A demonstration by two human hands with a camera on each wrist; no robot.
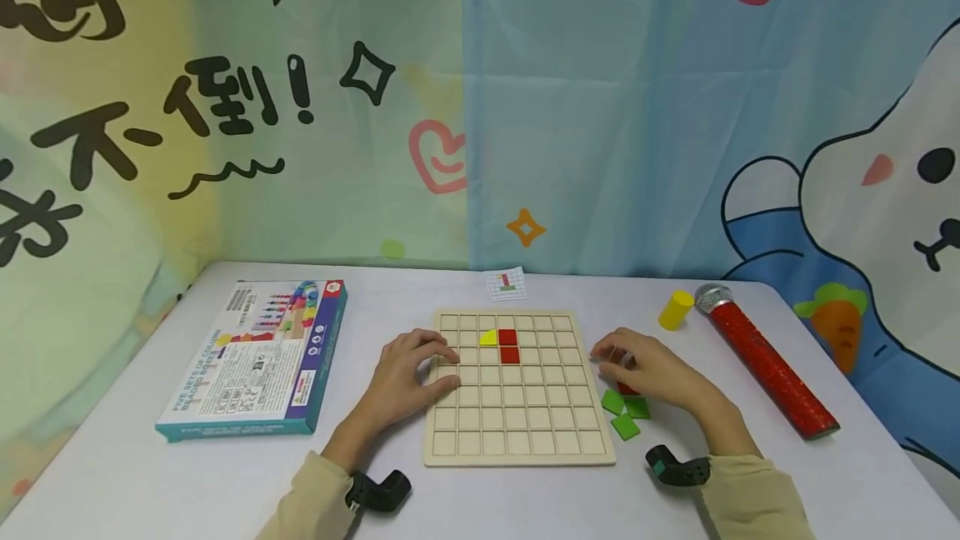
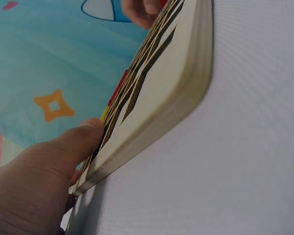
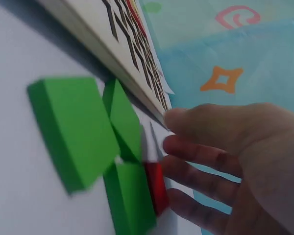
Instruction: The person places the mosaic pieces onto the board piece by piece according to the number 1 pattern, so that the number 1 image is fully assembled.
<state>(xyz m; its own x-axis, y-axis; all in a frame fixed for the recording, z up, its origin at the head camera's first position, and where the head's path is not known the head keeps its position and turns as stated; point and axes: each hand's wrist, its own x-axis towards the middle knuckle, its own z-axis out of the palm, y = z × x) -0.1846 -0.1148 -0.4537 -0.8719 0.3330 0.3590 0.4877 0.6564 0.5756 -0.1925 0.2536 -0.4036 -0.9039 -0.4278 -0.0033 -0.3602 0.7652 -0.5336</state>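
A pale wooden grid board (image 1: 517, 444) lies flat on the table, with a yellow piece (image 1: 489, 338) and two red tiles (image 1: 507, 346) in its cells. My left hand (image 1: 412, 377) rests at the board's left edge; the left wrist view has its thumb (image 2: 83, 139) over the rim. Beside the right edge hovers my right hand (image 1: 645, 365), fingers loosely bent, with nothing visible between them. Close to those fingers a red tile (image 3: 158, 188) lies on the table, partly hidden from the head view. Several green tiles (image 1: 625, 427) lie just nearer to me.
Behind the board lies a small pattern card (image 1: 506, 283). A yellow cylinder (image 1: 677, 310) and a red tube with a silver end (image 1: 772, 365) are at the right. On the left is a flat game box (image 1: 247, 365). A printed curtain (image 1: 562, 107) hangs behind the table.
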